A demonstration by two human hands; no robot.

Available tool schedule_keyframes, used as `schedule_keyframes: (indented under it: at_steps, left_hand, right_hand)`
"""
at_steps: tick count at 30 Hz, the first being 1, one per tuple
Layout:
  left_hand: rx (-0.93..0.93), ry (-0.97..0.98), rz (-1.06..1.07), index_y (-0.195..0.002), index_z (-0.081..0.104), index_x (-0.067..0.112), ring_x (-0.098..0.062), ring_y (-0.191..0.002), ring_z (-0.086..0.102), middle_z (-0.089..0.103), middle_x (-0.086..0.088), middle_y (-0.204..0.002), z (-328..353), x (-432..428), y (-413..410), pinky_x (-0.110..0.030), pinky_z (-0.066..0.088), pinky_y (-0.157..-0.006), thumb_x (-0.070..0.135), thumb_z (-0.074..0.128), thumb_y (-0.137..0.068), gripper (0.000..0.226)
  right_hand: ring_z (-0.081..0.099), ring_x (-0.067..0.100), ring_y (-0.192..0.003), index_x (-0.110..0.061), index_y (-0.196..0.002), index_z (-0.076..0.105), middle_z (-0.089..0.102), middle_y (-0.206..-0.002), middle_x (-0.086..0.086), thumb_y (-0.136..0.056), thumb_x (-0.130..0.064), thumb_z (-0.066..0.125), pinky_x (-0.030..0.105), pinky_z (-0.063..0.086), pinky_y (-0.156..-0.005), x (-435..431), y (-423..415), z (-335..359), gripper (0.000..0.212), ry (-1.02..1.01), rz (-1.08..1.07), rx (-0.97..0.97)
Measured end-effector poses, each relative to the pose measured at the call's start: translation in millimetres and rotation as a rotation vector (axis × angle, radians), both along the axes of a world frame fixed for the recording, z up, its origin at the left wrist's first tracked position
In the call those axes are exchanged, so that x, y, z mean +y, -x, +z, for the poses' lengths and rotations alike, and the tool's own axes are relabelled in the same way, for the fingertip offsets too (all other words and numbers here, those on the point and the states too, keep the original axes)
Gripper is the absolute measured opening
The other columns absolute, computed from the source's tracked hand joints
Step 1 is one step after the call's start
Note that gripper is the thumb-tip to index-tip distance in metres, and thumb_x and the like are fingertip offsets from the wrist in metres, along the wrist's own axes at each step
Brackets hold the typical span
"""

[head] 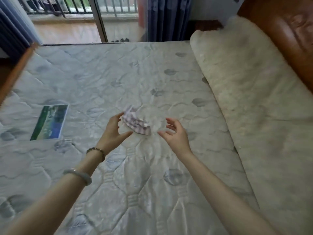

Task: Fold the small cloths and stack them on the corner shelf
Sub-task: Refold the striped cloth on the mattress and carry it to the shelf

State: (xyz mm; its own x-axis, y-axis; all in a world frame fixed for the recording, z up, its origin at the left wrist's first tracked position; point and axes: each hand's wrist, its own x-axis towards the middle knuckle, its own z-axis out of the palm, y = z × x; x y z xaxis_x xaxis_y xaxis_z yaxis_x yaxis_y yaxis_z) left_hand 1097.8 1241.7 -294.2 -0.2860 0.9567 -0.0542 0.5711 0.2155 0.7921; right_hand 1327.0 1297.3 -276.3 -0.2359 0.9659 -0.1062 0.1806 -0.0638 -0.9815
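Observation:
A small crumpled cloth (136, 122) with pale purple and white stripes lies on the quilted mattress (118, 175) near its middle. My left hand (113, 131) is just left of it, fingers spread and relaxed, fingertips close to the cloth's left end; I cannot tell if they touch it. My right hand (174, 133) hovers just right of the cloth, open, holding nothing. No corner shelf is in view.
A printed photo sheet (50, 122) lies flat on the mattress at the left. A long cream bolster (254, 99) runs along the right side against a brown leather headboard (291, 29). A wooden bed rail (17, 72) borders the left; curtains and a balcony door stand beyond.

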Motion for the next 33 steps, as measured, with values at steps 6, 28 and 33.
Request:
schedule_keyframes:
  at_steps: [6, 28, 33]
  left_hand:
    - [0.372, 0.207, -0.068, -0.129, 0.052, 0.008, -0.028, -0.132, 0.038, 0.040, -0.012, -0.144, -91.3, 61.9, 20.8, -0.037, 0.033, -0.108, 0.027, 0.067, -0.088, 0.048]
    - [0.803, 0.243, -0.314, -0.116, 0.060, 0.012, -0.039, -0.133, 0.031, 0.028, -0.022, -0.151, -246.6, 196.8, 49.8, -0.044, 0.034, -0.106, -0.003, 0.055, -0.081, 0.039]
    - [0.776, 0.062, -0.335, -0.084, 0.068, 0.005, -0.036, -0.110, 0.060, 0.068, -0.015, -0.105, -239.2, 194.5, 53.5, -0.045, 0.051, -0.085, 0.007, 0.070, -0.073, 0.011]
  right_hand:
    - [0.054, 0.006, -0.093, -0.028, -0.107, 0.056, 0.056, -0.106, -0.004, -0.077, -0.018, 0.078, 0.022, 0.047, -0.085, 74.2, 15.3, -102.2, 0.039, 0.049, -0.009, -0.113]
    - [0.054, 0.011, -0.095, -0.021, -0.109, 0.060, 0.058, -0.115, 0.006, -0.080, -0.007, 0.072, 0.000, 0.040, -0.072, 152.1, 89.1, -304.8, 0.035, 0.145, 0.002, -0.221]
    - [0.047, 0.010, -0.115, -0.022, -0.126, 0.055, 0.049, -0.130, 0.003, -0.074, -0.010, 0.076, 0.019, 0.040, -0.098, 153.6, 97.4, -289.8, 0.058, 0.136, 0.064, -0.251]
